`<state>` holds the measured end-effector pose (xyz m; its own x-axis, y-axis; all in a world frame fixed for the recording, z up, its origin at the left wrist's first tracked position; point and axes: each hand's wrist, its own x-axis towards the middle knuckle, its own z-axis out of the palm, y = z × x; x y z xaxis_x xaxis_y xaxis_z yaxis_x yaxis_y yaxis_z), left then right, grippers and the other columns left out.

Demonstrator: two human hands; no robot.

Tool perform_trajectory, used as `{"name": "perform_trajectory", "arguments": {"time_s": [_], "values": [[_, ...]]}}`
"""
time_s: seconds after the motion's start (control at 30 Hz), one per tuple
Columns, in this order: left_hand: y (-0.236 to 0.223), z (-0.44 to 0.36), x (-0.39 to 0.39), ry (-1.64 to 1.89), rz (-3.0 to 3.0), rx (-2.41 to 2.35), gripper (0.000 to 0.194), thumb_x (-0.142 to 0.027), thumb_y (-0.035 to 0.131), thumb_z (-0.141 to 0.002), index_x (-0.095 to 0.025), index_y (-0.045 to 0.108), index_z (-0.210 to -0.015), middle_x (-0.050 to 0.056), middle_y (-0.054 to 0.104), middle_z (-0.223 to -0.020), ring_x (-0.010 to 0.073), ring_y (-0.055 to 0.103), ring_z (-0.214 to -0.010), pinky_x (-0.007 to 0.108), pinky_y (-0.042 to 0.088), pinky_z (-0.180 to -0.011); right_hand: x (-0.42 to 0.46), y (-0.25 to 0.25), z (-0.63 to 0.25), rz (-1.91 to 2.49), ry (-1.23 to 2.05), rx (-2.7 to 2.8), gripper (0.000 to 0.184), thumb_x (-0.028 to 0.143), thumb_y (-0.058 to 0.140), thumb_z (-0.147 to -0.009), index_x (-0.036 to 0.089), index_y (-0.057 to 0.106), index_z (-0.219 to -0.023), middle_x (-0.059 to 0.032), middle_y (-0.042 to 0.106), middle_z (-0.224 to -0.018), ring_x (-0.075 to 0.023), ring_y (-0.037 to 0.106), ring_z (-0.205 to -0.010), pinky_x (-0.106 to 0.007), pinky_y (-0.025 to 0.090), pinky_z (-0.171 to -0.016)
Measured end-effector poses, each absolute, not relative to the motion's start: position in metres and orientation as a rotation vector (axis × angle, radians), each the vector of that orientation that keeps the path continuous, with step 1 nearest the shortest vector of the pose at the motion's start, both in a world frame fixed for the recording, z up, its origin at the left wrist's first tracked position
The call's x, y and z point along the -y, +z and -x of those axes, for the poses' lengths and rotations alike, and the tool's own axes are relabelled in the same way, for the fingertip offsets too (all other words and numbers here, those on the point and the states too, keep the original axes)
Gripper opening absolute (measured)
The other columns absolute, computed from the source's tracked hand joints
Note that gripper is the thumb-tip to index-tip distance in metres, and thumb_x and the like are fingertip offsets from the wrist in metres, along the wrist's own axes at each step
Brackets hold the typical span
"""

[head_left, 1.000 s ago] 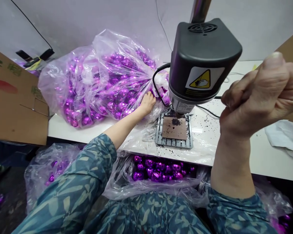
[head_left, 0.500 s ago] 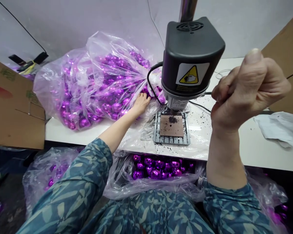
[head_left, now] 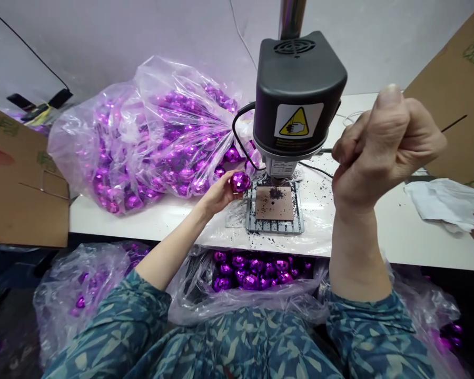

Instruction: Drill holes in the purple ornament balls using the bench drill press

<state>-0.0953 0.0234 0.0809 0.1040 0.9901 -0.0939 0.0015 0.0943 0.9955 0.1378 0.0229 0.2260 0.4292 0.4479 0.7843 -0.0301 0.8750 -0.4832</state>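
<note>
Left hand (head_left: 219,196) curled up around a faceted purple ball (head_left: 240,182), fingers cupping its underside, the ball held just left of the plate (head_left: 274,202) and below the drill head (head_left: 296,95). Right hand (head_left: 383,150) raised and clenched in a tight fist, apparently around a thin dark rod (head_left: 454,123) running out past the knuckles toward the drill head. Under the drill head, a brown plate on a slotted metal base, with a small heap of dark shavings on top and more scattered across the white surface (head_left: 379,242). Beyond the left hand, a big clear plastic bag (head_left: 142,142) full of purple balls, touching the drill's cord. Below the surface's front edge, another open bag (head_left: 245,295) of purple balls. To the right, a crumpled white cloth (head_left: 442,202).
</note>
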Motion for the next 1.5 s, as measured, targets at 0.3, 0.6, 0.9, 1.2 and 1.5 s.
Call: {"name": "perform_trajectory", "arguments": {"time_s": [0.3, 0.6, 0.9, 1.2, 1.5], "values": [[0.043, 0.055, -0.008, 1.076, -1.42, -1.04, 0.061, -0.041, 0.082, -0.081, -0.022, 0.057, -0.133, 0.014, 0.069, -0.127, 0.0252, 0.07, -0.113, 0.045, 0.058, -0.099, -0.023, 0.226, -0.137, 0.446, 0.261, 1.118, 0.057, 0.054, 0.066, -0.083, 0.022, 0.029, -0.054, 0.008, 0.03, -0.039, -0.0038, 0.03, -0.035, -0.028, 0.019, -0.04], [0.035, 0.038, -0.018, 1.068, -1.569, -1.209, 0.062, -0.03, 0.091, -0.07, -0.017, 0.063, -0.124, 0.007, 0.073, -0.107, 0.0155, 0.065, -0.079, 0.031, 0.056, -0.075, -0.024, 0.221, -0.138, 0.454, 0.237, 1.137, 0.049, 0.036, 0.056, -0.095, 0.021, 0.029, -0.057, 0.0086, 0.031, -0.044, -0.0018, 0.03, -0.037, -0.022, 0.023, -0.043], [0.029, 0.014, -0.005, 1.234, -2.041, -1.27, 0.05, -0.023, 0.087, -0.076, -0.019, 0.061, -0.119, 0.01, 0.065, -0.12, 0.0268, 0.063, -0.113, 0.044, 0.054, -0.097, -0.019, 0.222, -0.138, 0.535, 0.213, 1.16, 0.051, 0.046, 0.056, -0.093, 0.022, 0.028, -0.058, 0.0071, 0.031, -0.044, -0.0044, 0.031, -0.038, -0.027, 0.027, -0.043], [0.021, 0.008, 0.004, 1.303, -1.757, -1.251, 0.051, -0.032, 0.084, -0.082, -0.02, 0.06, -0.126, 0.012, 0.067, -0.126, 0.0268, 0.064, -0.119, 0.045, 0.052, -0.104, -0.014, 0.214, -0.139, 0.515, 0.183, 1.186, 0.053, 0.045, 0.053, -0.095, 0.021, 0.022, -0.06, 0.0067, 0.028, -0.044, -0.004, 0.029, -0.038, -0.027, 0.025, -0.044], [0.015, 0.009, 0.001, 1.333, -1.766, -1.254, 0.051, -0.034, 0.086, -0.08, -0.021, 0.061, -0.123, 0.01, 0.069, -0.123, 0.026, 0.066, -0.115, 0.044, 0.054, -0.101, -0.011, 0.191, -0.14, 0.389, 0.145, 1.148, 0.057, 0.036, 0.055, -0.096, 0.018, 0.016, -0.059, 0.0066, 0.015, -0.043, 0.0004, 0.026, -0.034, -0.018, 0.022, -0.036]]}}
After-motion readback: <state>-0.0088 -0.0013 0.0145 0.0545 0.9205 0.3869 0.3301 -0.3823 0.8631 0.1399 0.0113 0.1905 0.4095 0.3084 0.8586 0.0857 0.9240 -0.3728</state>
